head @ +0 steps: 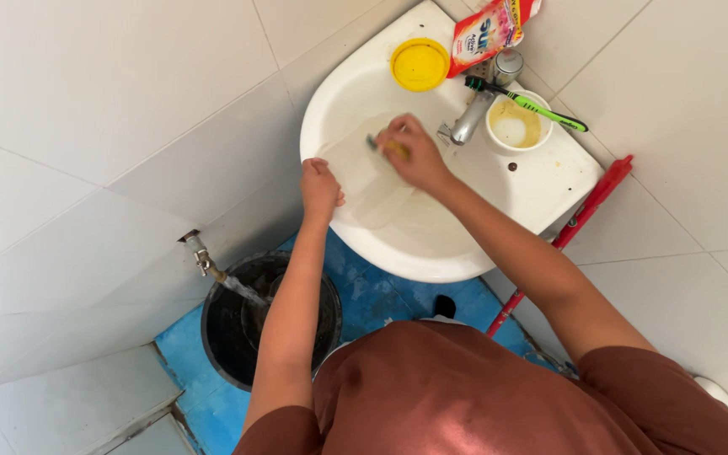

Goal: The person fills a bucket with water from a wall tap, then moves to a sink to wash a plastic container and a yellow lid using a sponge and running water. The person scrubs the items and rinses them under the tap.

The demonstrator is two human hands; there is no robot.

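A white wall-mounted sink [541, 190] sits in the corner of a tiled room. My right hand [414, 156] is inside the basin, closed on a small yellow-green scrubber [391, 147] pressed against the basin's surface below the metal tap [469, 122]. My left hand [320, 187] is closed on the sink's left rim. A brown-red shirt covers my chest at the bottom of the view.
On the sink's back ledge lie a yellow lid [420, 64], a red detergent pouch [486, 32], a white cup [516, 125] and a green toothbrush [541, 108]. A red-handled tool [579, 221] leans at the right. Below, a wall tap [204, 261] runs water into a black bucket [229, 333] on the blue floor.
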